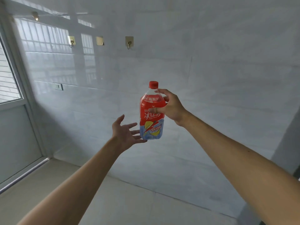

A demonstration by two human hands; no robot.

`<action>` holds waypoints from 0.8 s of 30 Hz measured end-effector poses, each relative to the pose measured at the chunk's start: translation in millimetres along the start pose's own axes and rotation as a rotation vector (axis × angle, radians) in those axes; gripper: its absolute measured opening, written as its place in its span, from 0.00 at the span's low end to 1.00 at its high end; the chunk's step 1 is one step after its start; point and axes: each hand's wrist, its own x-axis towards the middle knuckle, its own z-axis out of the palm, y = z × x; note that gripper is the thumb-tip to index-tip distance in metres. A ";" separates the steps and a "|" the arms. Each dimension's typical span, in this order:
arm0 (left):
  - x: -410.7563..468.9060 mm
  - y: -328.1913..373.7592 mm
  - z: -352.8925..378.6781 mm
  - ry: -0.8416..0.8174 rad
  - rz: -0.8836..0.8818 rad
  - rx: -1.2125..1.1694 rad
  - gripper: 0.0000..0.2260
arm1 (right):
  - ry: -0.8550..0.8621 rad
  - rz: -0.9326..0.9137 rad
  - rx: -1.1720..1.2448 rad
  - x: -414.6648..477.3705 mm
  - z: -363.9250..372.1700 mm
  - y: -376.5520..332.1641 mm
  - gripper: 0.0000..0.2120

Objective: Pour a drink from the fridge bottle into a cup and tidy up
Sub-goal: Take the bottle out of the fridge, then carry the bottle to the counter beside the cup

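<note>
An ice tea bottle with a red and blue label and a red screw cap is held upright in mid-air in front of a white tiled wall. My right hand grips its upper half from the right, thumb across the label. My left hand is spread open, palm up, just left of and below the bottle's base, fingertips close to its bottom edge. The cap is on. No cup is in view.
A glossy white tiled wall fills the view, with three adhesive hooks high up and a switch plate. A framed window and door panel stand at the left. A beige tiled floor lies below.
</note>
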 end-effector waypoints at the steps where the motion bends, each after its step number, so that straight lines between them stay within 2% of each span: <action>1: -1.1 8.0 -9.0 0.010 0.011 -0.003 0.36 | -0.016 -0.006 0.009 7.2 11.5 -2.0 0.33; 12: 10.0 92.1 -103.9 0.218 0.165 -0.041 0.35 | -0.238 -0.081 0.118 107.5 132.0 -0.2 0.33; 24: 17.3 171.6 -175.6 0.471 0.419 -0.120 0.34 | -0.542 -0.263 0.272 223.2 252.2 -11.7 0.32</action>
